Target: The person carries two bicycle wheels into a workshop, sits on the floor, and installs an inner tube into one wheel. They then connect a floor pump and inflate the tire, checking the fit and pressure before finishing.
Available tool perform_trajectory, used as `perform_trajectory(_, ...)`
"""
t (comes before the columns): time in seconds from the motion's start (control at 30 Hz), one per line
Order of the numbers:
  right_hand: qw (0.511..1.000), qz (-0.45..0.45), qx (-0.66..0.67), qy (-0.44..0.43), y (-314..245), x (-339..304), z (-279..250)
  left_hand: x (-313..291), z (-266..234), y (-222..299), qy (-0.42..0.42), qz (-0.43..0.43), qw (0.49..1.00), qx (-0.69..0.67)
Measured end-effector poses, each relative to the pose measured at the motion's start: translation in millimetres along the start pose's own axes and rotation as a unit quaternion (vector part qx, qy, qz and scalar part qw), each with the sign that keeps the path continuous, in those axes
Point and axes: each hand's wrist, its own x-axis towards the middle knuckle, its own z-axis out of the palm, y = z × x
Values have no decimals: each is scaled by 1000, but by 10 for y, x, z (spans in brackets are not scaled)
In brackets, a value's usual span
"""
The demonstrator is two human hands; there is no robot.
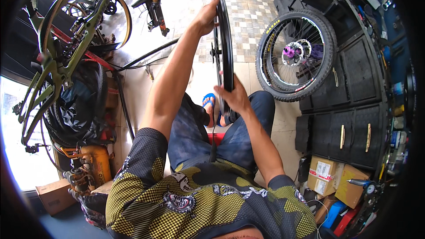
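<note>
A black bicycle wheel (227,48) stands upright, nearly edge-on, in front of me. Its hub sticks out on the left side, and no tyre shows on the rim. My left hand (206,19) is closed on the rim at the far end, thumb up along the edge. Nearer my body, my right hand (236,96) grips the rim from the right, its thumb crossing it; some of its fingers are hidden. Below the wheel a dark strip (213,148) hangs between my thighs; I cannot make out what it belongs to.
Two wheels with knobbly tyres (325,73) lean on black cabinets (338,128) at right. A green bicycle frame (86,40) hangs at left, near a suspension fork (155,9) and an orange compressor (96,161). Cardboard boxes (325,175) stand at lower right.
</note>
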Motion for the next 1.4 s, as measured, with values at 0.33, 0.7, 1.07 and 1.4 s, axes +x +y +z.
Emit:
perform_trajectory(0.33,995,80,-17,55,-537,1086,23,-1801,379,-1220,109,57,992,-18)
perform_trajectory(0.7,993,30,-115,-3,-240,924,-32,-1786,250,-1388,61,-1,961,-271)
perform_trajectory(1.07,995,45,90,10,-182,-503,-424,-1391,103,-1425,107,-45,945,-307)
perform_trajectory(1.4,841,233,487,23,474,-1448,164,-1061,72,-1600,135,-15,951,-279)
